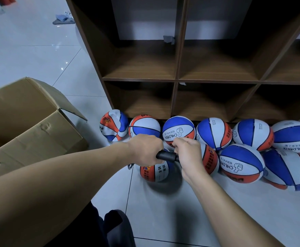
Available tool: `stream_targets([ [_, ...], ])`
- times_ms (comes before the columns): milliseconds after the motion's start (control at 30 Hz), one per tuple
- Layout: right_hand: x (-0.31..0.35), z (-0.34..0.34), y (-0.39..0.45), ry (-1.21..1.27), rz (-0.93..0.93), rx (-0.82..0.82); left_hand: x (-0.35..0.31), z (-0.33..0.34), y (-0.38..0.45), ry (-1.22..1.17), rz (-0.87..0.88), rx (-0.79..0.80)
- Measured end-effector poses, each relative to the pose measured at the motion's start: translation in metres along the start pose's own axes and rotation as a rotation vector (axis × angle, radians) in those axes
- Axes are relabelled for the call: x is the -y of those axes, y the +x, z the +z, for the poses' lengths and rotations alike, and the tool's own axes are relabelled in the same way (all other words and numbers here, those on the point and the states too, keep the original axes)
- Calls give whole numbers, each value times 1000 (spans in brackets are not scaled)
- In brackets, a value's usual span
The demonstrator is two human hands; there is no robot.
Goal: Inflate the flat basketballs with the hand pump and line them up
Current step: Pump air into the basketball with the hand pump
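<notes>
Both hands, L [145,148] & R [188,154], grip 1 black pump [167,156]; approx 9 balls [178,130], some partly hidden.

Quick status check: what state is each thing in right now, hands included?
Left hand: gripping the pump.
Right hand: gripping the pump's other end.
Hand pump: held over the ball below.
Leftmost ball: creased, still flat.
Cardboard box: flaps open.
Shelf cubbies: hold no balls.

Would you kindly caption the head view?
Both hands grip a black pump over a basketball beside lined-up balls.
</notes>
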State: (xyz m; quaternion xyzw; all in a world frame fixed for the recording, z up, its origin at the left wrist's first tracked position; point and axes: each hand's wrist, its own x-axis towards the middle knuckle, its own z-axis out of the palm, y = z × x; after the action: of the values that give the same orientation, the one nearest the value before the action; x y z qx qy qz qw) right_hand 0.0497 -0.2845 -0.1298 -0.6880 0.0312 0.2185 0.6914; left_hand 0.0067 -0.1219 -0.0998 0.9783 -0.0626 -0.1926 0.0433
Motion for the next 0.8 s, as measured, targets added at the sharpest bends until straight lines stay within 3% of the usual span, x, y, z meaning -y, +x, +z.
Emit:
stream_targets([
  [167, 1, -10, 1, -11, -3, 31, 2, -1, 1, -26, 20, 19],
  [500, 26, -76, 15, -54, -54, 95, 45, -1, -6, -136, -110, 94],
  [800, 28, -49, 10, -74, -121, 32, 21, -7, -10, -112, -89, 28],
])
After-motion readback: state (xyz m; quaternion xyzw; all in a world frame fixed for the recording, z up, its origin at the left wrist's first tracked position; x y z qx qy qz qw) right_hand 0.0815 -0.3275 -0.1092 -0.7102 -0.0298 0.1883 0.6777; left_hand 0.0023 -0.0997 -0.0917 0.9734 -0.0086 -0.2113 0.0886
